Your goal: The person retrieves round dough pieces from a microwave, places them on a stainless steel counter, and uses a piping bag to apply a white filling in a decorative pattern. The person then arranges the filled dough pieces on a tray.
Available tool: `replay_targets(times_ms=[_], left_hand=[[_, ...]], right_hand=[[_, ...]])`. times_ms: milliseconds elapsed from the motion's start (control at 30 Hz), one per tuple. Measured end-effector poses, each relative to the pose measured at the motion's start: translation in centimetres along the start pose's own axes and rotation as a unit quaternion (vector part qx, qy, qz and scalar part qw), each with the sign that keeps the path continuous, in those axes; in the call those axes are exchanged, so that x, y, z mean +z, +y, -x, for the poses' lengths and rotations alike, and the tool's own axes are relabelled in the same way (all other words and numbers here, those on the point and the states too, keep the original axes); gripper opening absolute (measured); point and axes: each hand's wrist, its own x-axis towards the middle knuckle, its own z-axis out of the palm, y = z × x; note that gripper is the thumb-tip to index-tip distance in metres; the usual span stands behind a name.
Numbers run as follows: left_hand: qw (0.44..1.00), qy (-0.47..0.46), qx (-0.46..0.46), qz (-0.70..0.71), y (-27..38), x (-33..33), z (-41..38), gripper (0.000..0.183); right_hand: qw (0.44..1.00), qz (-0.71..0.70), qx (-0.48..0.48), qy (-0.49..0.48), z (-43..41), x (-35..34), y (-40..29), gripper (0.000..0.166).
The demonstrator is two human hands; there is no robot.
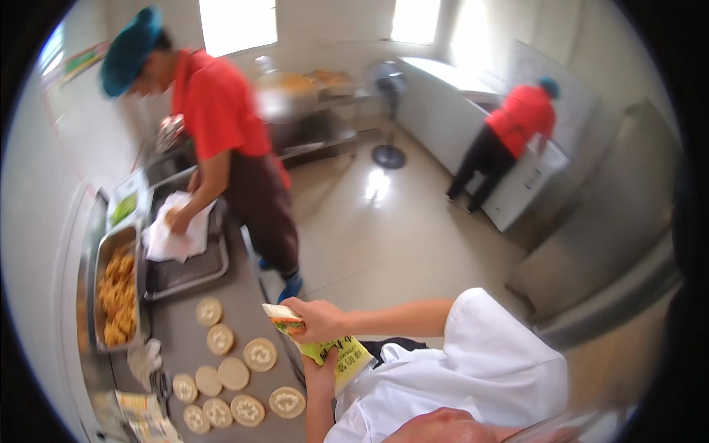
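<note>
My left hand (pixel 321 320) is closed around a sandwich (pixel 286 322) with a pale top, an orange layer and green leaf. Just below it, my right hand (pixel 323 374) grips a yellow printed paper bag (pixel 350 360) against my white shirt; which hand is left or right is judged from the arms' layout. Both are beyond the edge of the grey worktop. On the worktop lie several round bun halves (pixel 247 410), many with white sauce on the cut face and some plain.
A steel pan of fried food (pixel 117 299) stands by the wall, beside a dark tray (pixel 185 277) where a co-worker (pixel 221 111) handles white paper. Leafy greens (pixel 124 209) sit behind. Printed wrappers (pixel 141 412) lie at lower left. Another co-worker (pixel 520 119) bends over a chest freezer (pixel 518 188).
</note>
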Motion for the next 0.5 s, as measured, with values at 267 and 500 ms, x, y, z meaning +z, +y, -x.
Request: replay_targets(times_ms=[267, 500], left_hand=[[0.951, -0.209, 0.093, -0.207, -4.9, 10.7, 2.3, 0.044], [0.824, -0.331, 0.127, -0.441, -7.4, 22.5, 5.2, 0.056]], right_hand=[[0.953, -0.108, 0.031, 0.280, 16.9, -5.7, 8.3, 0.065], [0.866, -0.201, -0.020, 0.458, 30.9, -10.0, 13.6, 0.065]])
